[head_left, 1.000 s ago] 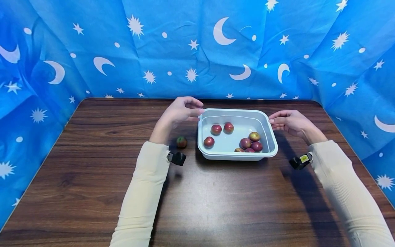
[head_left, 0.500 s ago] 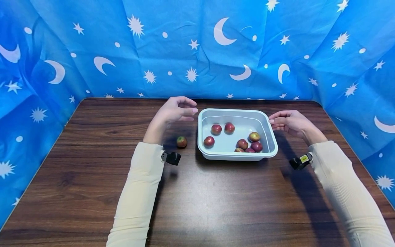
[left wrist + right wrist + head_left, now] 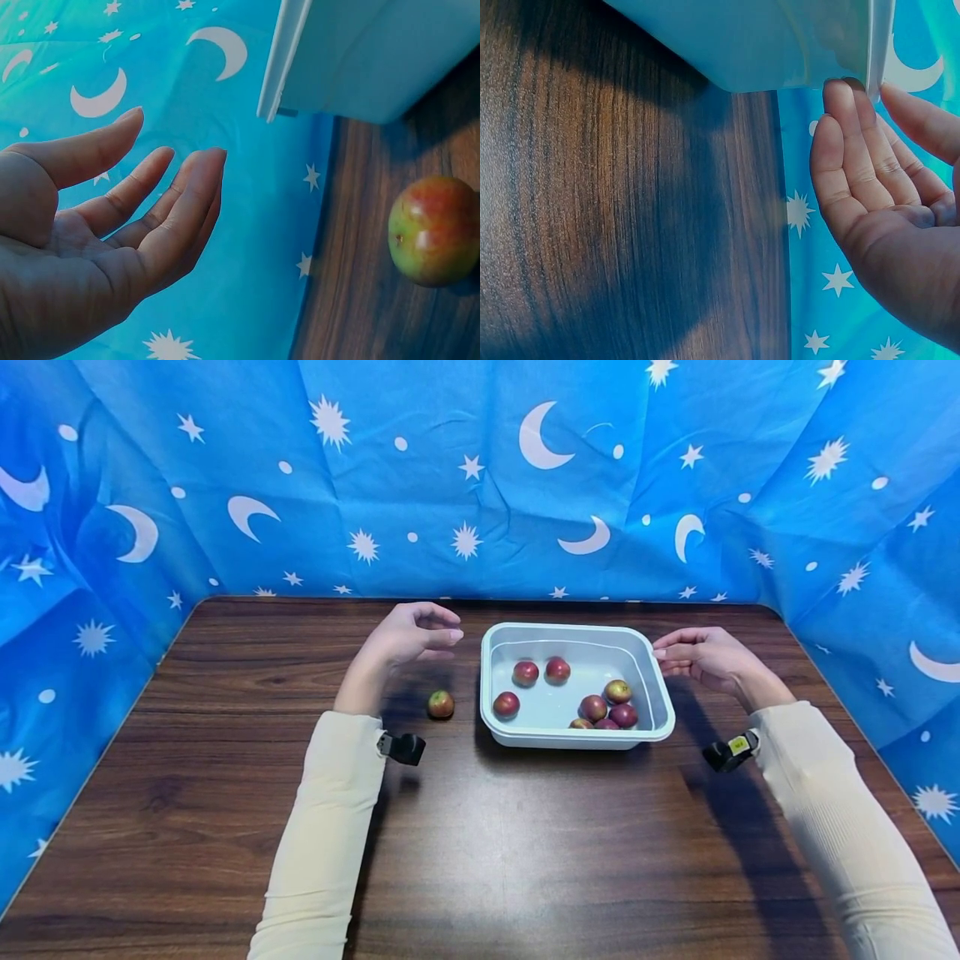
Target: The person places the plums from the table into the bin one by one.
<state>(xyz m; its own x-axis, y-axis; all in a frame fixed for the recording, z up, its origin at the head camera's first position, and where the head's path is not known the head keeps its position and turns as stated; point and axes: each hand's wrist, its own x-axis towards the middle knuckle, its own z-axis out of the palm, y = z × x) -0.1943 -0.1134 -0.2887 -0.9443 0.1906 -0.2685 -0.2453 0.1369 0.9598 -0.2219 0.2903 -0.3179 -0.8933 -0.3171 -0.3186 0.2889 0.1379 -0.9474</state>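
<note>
On the dark wood-grain table (image 3: pixel 225 777), a pale grey rectangular plastic tub (image 3: pixel 576 739) holds seven small red-green apples.
One more small red-green apple (image 3: pixel 441 703) lies just left of the tub, below the empty left hand (image 3: pixel 408 635), fingers loosely spread; the right hand (image 3: pixel 701 656) pinches the tub's right rim.
</note>
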